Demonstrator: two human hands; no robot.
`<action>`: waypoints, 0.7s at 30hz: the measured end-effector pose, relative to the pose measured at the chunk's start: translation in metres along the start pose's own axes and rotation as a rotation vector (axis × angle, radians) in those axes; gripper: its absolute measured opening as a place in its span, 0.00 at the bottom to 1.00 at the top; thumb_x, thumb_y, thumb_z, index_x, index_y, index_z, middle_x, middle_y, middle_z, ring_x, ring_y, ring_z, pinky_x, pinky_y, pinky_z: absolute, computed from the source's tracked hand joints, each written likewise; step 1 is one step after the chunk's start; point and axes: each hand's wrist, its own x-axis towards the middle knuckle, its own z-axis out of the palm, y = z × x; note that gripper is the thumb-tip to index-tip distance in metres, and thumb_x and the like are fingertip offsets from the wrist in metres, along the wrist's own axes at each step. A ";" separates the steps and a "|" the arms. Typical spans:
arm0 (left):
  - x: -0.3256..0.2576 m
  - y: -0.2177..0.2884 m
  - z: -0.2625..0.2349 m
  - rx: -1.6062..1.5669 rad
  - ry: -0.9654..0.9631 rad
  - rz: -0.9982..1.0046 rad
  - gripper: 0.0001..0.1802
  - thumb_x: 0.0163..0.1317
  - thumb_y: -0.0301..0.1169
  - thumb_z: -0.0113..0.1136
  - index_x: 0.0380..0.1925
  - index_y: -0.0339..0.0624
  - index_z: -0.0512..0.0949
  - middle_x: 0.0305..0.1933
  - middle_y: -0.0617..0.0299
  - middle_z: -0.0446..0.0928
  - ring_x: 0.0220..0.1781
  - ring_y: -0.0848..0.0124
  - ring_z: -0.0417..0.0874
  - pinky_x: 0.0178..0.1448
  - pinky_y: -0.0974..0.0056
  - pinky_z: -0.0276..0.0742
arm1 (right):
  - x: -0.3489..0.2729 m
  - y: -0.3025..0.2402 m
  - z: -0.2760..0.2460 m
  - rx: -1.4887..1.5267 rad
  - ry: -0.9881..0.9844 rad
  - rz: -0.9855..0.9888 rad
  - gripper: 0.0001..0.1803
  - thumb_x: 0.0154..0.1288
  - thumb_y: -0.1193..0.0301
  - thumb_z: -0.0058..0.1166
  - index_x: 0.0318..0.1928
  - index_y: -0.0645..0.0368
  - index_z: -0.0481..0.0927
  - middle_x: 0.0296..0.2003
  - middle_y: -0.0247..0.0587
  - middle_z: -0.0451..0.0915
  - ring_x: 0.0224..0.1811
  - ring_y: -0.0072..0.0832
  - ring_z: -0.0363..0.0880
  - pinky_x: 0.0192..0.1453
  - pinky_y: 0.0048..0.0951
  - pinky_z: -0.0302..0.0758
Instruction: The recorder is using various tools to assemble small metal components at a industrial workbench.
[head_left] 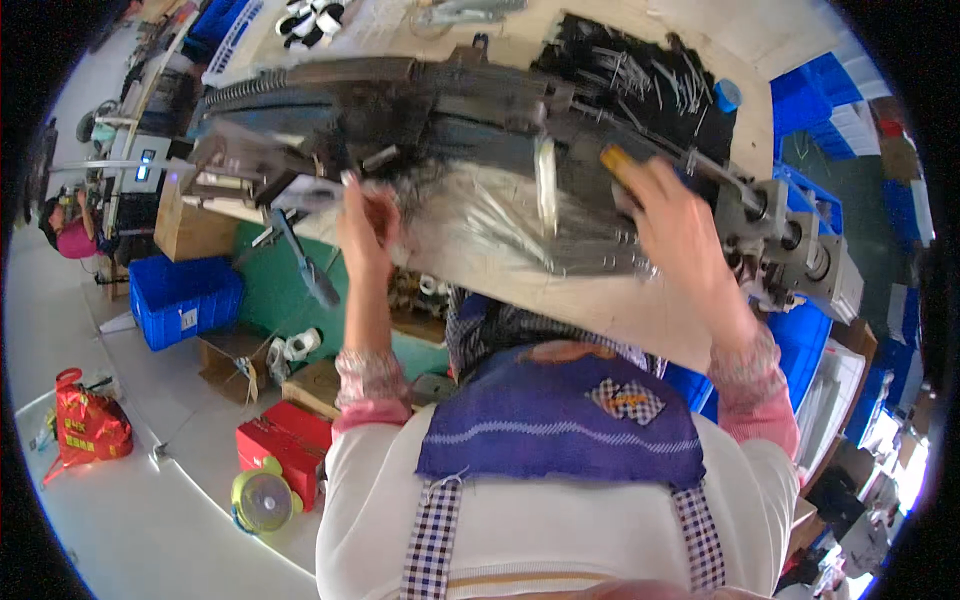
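Left hand [365, 232]: fingers pinched narrow on the left edge of a clear plastic sheet [490, 225], lifting that edge off the bench [610, 310]. Right hand [680, 225]: fingers curled, gripping the sheet's right end; a small yellow-orange piece [617, 160] shows at the fingertips, and whether it is held or merely behind them cannot be told. Motion blur on both hands.

The sheet lies stretched between the hands, across the near half of the bench, partly over the long dark machine [430, 110] that runs along the far side. It looks crinkled and still loose, so as a judgement the handling is mid-way: sheet grabbed at both ends, not yet laid flat or pulled free. What is under it is hard to read through the glare.

At the bench's far right corner sits a pile of thin dark and metal rods [640, 70]. Off the right end a grey metal block [790, 245] with round holes. Below the left edge, on the floor: blue crate [185, 300], red box [285, 440], yellow fan [262, 498], red bag [90, 420].

Hidden: the bench's near edge behind the apron [555, 425] and forearms; machine detail smeared; picture rim bent and dark. Another person at far left, mostly cut off.
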 end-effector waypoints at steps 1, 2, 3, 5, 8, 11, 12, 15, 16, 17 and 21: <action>0.000 0.014 -0.002 0.040 0.032 0.031 0.24 0.69 0.49 0.50 0.29 0.37 0.80 0.16 0.65 0.71 0.12 0.79 0.62 0.16 0.71 0.51 | 0.002 0.010 0.012 -0.093 -0.020 0.104 0.18 0.55 0.77 0.54 0.48 0.59 0.72 0.43 0.47 0.74 0.36 0.49 0.80 0.37 0.44 0.80; 0.004 0.018 0.001 0.041 0.027 0.032 0.24 0.69 0.49 0.50 0.29 0.37 0.80 0.16 0.65 0.71 0.12 0.79 0.62 0.16 0.71 0.51 | 0.008 0.024 0.027 -0.127 -0.070 0.224 0.19 0.61 0.76 0.54 0.52 0.59 0.67 0.43 0.49 0.72 0.43 0.50 0.77 0.41 0.44 0.75; 0.005 0.019 0.005 0.034 -0.017 0.003 0.23 0.69 0.46 0.50 0.31 0.36 0.80 0.17 0.65 0.72 0.12 0.79 0.61 0.16 0.71 0.51 | 0.014 0.035 0.039 -0.128 -0.070 0.234 0.19 0.61 0.76 0.54 0.52 0.59 0.67 0.43 0.49 0.72 0.43 0.50 0.77 0.41 0.44 0.75; 0.009 0.016 0.010 0.023 -0.091 -0.031 0.21 0.70 0.44 0.50 0.32 0.36 0.80 0.18 0.65 0.72 0.12 0.79 0.60 0.16 0.71 0.51 | 0.022 0.053 0.048 -0.136 -0.029 0.312 0.11 0.65 0.71 0.52 0.44 0.61 0.68 0.42 0.52 0.72 0.43 0.52 0.76 0.40 0.45 0.74; 0.014 0.000 0.009 -0.229 -0.104 -0.006 0.14 0.69 0.38 0.52 0.37 0.36 0.77 0.18 0.67 0.67 0.13 0.79 0.58 0.18 0.71 0.50 | 0.013 0.058 0.036 -0.107 -0.121 0.258 0.11 0.67 0.68 0.49 0.37 0.64 0.68 0.39 0.53 0.73 0.41 0.52 0.76 0.38 0.44 0.73; -0.005 -0.022 0.020 -0.364 -0.059 0.211 0.13 0.71 0.37 0.50 0.35 0.38 0.74 0.17 0.71 0.64 0.13 0.81 0.56 0.17 0.72 0.51 | -0.020 0.039 -0.005 0.054 -0.183 0.129 0.13 0.66 0.65 0.51 0.41 0.63 0.71 0.34 0.55 0.76 0.37 0.53 0.78 0.35 0.44 0.73; -0.020 -0.019 0.039 -0.390 -0.076 0.202 0.13 0.71 0.37 0.50 0.35 0.38 0.74 0.17 0.71 0.64 0.13 0.81 0.56 0.17 0.72 0.51 | -0.030 0.032 -0.024 0.023 -0.179 0.135 0.13 0.66 0.65 0.51 0.41 0.63 0.71 0.34 0.55 0.76 0.37 0.53 0.78 0.35 0.44 0.73; -0.089 0.013 0.118 -0.236 -0.441 0.352 0.12 0.71 0.36 0.50 0.31 0.40 0.71 0.20 0.71 0.63 0.16 0.83 0.56 0.18 0.75 0.51 | -0.046 0.011 -0.066 0.288 -0.330 0.304 0.14 0.65 0.63 0.53 0.37 0.63 0.73 0.28 0.57 0.76 0.33 0.53 0.77 0.32 0.43 0.71; -0.102 0.021 0.138 -0.183 -0.744 0.254 0.13 0.71 0.37 0.49 0.31 0.40 0.71 0.19 0.71 0.63 0.14 0.83 0.56 0.17 0.75 0.50 | -0.043 0.004 -0.074 0.310 -0.403 0.335 0.14 0.65 0.62 0.54 0.37 0.62 0.73 0.27 0.56 0.76 0.32 0.53 0.76 0.32 0.43 0.70; -0.111 0.027 0.163 -0.103 -0.903 0.004 0.13 0.71 0.37 0.50 0.31 0.40 0.72 0.18 0.72 0.61 0.13 0.82 0.55 0.16 0.74 0.50 | -0.040 0.002 -0.079 0.328 -0.468 0.368 0.14 0.65 0.62 0.54 0.36 0.61 0.74 0.25 0.56 0.75 0.30 0.53 0.76 0.31 0.42 0.70; -0.092 -0.005 0.217 -0.130 -0.968 -0.548 0.14 0.70 0.39 0.51 0.30 0.40 0.72 0.17 0.73 0.58 0.12 0.81 0.56 0.15 0.72 0.47 | -0.047 0.004 -0.082 0.305 -0.470 0.195 0.12 0.65 0.64 0.54 0.40 0.60 0.75 0.26 0.55 0.76 0.31 0.53 0.76 0.32 0.42 0.71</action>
